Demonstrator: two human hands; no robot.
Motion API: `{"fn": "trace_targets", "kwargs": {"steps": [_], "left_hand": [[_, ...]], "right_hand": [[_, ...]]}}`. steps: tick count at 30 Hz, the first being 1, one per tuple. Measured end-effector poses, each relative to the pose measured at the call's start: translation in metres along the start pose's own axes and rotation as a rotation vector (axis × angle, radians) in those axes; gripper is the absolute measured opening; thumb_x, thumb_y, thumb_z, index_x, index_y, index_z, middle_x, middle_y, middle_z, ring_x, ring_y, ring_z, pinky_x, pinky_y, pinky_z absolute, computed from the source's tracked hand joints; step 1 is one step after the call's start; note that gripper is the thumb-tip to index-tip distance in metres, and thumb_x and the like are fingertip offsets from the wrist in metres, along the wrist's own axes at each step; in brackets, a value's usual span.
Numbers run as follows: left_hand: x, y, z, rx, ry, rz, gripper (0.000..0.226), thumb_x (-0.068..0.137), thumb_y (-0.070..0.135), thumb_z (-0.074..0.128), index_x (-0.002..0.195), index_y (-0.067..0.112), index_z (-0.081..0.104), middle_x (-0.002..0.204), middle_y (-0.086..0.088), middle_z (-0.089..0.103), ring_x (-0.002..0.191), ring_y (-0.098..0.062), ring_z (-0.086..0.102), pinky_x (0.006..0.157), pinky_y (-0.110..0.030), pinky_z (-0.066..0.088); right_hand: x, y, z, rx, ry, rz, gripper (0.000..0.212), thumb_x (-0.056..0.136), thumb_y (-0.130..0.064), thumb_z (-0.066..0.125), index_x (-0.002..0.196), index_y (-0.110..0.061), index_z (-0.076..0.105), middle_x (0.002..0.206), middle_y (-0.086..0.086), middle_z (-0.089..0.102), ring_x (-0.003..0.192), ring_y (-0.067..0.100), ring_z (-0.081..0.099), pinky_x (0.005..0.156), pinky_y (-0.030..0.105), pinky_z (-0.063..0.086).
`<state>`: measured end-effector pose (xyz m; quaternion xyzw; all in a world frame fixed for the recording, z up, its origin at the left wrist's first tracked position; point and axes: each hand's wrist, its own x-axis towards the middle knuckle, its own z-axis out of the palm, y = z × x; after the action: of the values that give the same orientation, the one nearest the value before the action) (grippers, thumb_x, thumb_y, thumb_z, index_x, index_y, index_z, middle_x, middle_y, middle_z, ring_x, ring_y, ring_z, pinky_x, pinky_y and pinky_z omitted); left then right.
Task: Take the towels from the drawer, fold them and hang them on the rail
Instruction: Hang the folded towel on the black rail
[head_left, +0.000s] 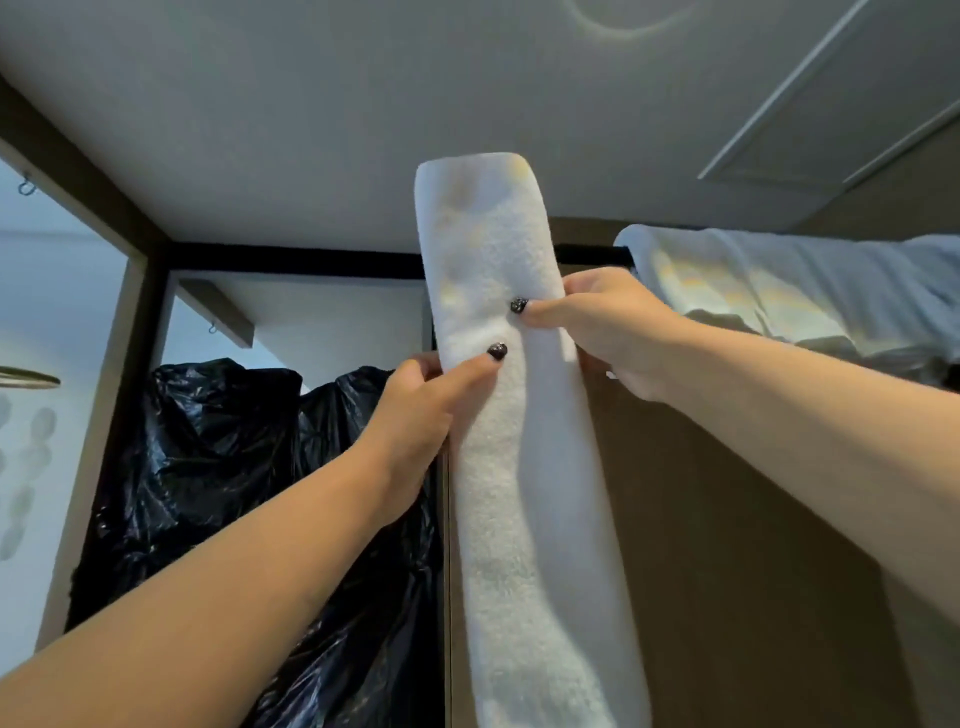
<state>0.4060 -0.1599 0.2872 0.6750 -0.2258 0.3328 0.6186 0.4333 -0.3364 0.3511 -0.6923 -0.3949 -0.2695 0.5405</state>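
Note:
I hold a white towel (519, 467), folded into a long narrow strip, upright in front of me and raised toward the ceiling. My left hand (431, 410) pinches its left edge, thumb on the front. My right hand (608, 327) pinches the right edge a little higher, thumb pressed on the front. Another white towel (769, 291) hangs draped over a high edge at the upper right; the rail (587, 254) shows only as a dark bar behind the held towel. The drawer is out of view.
Black plastic bags (234, 493) fill the open closet at the left. A brown panel (727, 545) stands behind the towel. Small hooks (25, 187) hang at the upper left. The white ceiling (363, 104) is close above.

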Motion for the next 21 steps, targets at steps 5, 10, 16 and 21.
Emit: {"fn": "trace_targets", "kwargs": {"steps": [5, 10, 16, 21], "left_hand": [[0.014, -0.015, 0.019, -0.104, -0.224, -0.044, 0.05, 0.077, 0.023, 0.082, 0.121, 0.009, 0.065, 0.11, -0.01, 0.074, 0.096, -0.027, 0.073, 0.073, -0.03, 0.058], [0.056, -0.027, 0.039, -0.059, -0.229, 0.048, 0.054, 0.076, 0.02, 0.081, 0.126, 0.01, 0.061, 0.113, -0.007, 0.074, 0.101, -0.025, 0.072, 0.079, -0.03, 0.058], [0.11, -0.028, 0.068, -0.025, -0.12, 0.198, 0.068, 0.062, 0.026, 0.09, 0.122, 0.013, 0.06, 0.106, -0.004, 0.075, 0.092, -0.021, 0.074, 0.071, -0.027, 0.058], [0.145, -0.028, 0.083, 0.012, -0.019, 0.338, 0.068, 0.059, 0.027, 0.087, 0.121, 0.016, 0.061, 0.108, -0.003, 0.075, 0.094, -0.024, 0.073, 0.074, -0.033, 0.058]], "right_hand": [[0.051, -0.012, -0.026, 0.008, 0.124, -0.035, 0.025, 0.082, -0.027, 0.077, 0.086, -0.004, 0.068, 0.079, 0.002, 0.061, 0.071, 0.017, 0.054, 0.066, 0.025, 0.039], [0.096, -0.01, -0.052, -0.021, 0.192, -0.07, 0.049, 0.077, -0.028, 0.081, 0.109, 0.007, 0.066, 0.092, 0.011, 0.064, 0.094, 0.028, 0.061, 0.094, 0.047, 0.049], [0.146, -0.008, -0.085, -0.013, 0.241, -0.134, 0.031, 0.079, -0.021, 0.078, 0.096, -0.006, 0.057, 0.087, 0.01, 0.046, 0.077, 0.024, 0.048, 0.066, 0.038, 0.041], [0.178, -0.008, -0.103, 0.044, 0.261, -0.176, 0.051, 0.081, -0.021, 0.078, 0.121, -0.002, 0.052, 0.111, 0.016, 0.066, 0.088, 0.031, 0.069, 0.076, 0.049, 0.059]]}}
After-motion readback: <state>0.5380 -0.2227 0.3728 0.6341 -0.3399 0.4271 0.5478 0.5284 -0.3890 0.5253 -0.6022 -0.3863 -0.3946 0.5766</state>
